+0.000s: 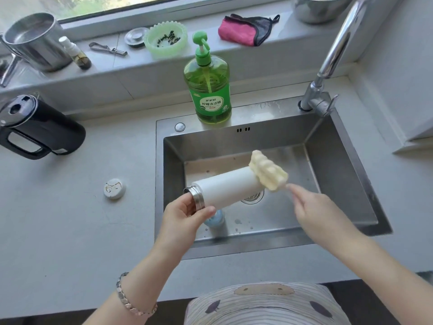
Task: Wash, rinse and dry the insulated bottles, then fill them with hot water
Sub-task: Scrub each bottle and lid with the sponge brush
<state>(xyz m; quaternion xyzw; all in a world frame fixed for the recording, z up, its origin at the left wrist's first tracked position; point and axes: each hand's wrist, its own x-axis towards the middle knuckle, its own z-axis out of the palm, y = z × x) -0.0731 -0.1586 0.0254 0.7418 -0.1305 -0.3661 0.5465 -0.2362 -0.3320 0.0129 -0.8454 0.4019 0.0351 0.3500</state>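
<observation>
A white insulated bottle (228, 186) with a steel neck lies tilted over the steel sink (339, 165). My left hand (185, 218) grips it at the open neck end. My right hand (316, 213) holds the thin handle of a pale yellow sponge brush (267, 171), whose head rests against the bottle's base end. A second, light blue bottle (216, 219) stands in the sink, mostly hidden under my left hand. The white lid (114, 188) lies on the counter left of the sink.
A green dish soap pump bottle (207, 90) stands on the sink's back rim, the tap (332, 55) at the back right. A black electric kettle (37, 130) sits on the left counter. The windowsill holds a steel pot (35, 41), a green bowl (165, 39) and a pink cloth (243, 30).
</observation>
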